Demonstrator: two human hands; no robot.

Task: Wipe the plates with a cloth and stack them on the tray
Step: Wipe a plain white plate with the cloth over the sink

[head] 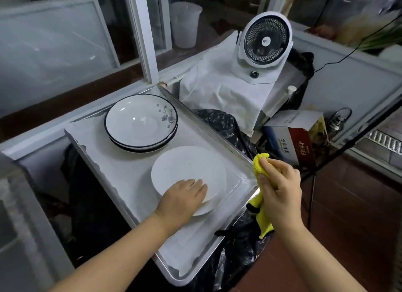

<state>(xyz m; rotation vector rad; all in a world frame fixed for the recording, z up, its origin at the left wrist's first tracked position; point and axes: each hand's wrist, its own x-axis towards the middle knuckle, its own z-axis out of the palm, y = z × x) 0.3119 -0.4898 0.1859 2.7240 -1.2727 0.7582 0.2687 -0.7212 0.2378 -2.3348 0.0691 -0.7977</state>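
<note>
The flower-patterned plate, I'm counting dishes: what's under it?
Under the flower-patterned plate the dark rims of more plates show, about two, stacked on the tray. Their faces are covered, so the count is unsure.

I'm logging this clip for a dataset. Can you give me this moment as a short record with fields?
left hand: flat on the white plate
right hand: grips the yellow cloth, off the plate
white plate: upside down on the tray
stack: black-rimmed plates at the tray's far end
behind: white fan
</note>
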